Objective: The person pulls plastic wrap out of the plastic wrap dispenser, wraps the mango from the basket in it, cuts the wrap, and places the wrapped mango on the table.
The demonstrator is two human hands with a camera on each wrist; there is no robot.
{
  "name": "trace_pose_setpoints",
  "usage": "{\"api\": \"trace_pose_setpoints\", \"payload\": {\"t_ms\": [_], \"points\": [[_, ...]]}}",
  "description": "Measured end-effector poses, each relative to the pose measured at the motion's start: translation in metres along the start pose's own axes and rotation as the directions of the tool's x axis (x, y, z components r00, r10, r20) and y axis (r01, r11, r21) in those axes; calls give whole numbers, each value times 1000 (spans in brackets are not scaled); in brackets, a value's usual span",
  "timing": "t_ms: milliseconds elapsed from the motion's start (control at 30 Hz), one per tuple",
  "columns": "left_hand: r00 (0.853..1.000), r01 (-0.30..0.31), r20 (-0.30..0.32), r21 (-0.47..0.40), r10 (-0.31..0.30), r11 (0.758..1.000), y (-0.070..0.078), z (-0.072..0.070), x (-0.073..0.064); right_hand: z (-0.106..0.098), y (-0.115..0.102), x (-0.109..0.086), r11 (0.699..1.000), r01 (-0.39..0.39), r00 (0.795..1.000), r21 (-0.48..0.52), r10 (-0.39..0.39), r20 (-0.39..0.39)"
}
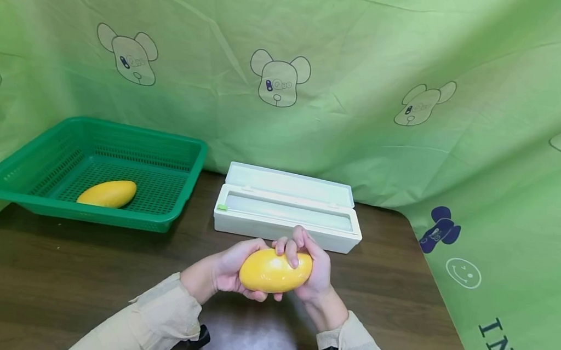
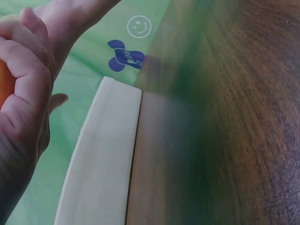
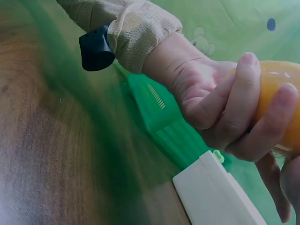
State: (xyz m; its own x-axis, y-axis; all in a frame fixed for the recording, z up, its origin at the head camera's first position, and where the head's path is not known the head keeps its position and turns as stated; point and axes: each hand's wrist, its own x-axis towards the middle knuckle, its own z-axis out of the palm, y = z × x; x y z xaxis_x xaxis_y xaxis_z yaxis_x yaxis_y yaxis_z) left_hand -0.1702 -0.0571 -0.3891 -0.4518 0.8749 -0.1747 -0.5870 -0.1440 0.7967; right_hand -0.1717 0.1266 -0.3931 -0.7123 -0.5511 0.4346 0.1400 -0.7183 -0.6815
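A glossy yellow mango is held between both hands above the table, lying nearly level. The left hand grips its left end, thumb along the upper side and fingers curled underneath. Around the right end, the right hand holds on, with fingers bent over the top. In the right wrist view, curled fingers press against the shiny mango. Just behind the hands stands a long white box with its lid raised at the back; it looks like a cling film dispenser.
At the back left, a green plastic basket contains a second mango. Everything stands on a dark wooden table. A green printed cloth hangs behind the table and along its right side.
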Motion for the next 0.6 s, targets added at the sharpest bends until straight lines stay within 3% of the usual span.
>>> {"api": "trace_pose_setpoints", "payload": {"t_ms": [200, 367, 467, 600], "points": [[997, 54, -57, 24, -52, 998, 5, -4, -3, -1, 2, -2, 999, -19, 999, -26, 18, -43], [996, 47, -78, 38, -44, 998, 8, -7, -4, -5, -2, -5, 976, -75, 985, -204, 41, -166], [993, 51, -104, 34, -47, 998, 7, -11, -5, -6, -5, -6, 941, -176, 950, -288, 86, -300], [983, 62, -177, 54, -52, 997, 5, -16, -4, -3, -11, -8, 887, -364, 867, -285, 211, -451]]}}
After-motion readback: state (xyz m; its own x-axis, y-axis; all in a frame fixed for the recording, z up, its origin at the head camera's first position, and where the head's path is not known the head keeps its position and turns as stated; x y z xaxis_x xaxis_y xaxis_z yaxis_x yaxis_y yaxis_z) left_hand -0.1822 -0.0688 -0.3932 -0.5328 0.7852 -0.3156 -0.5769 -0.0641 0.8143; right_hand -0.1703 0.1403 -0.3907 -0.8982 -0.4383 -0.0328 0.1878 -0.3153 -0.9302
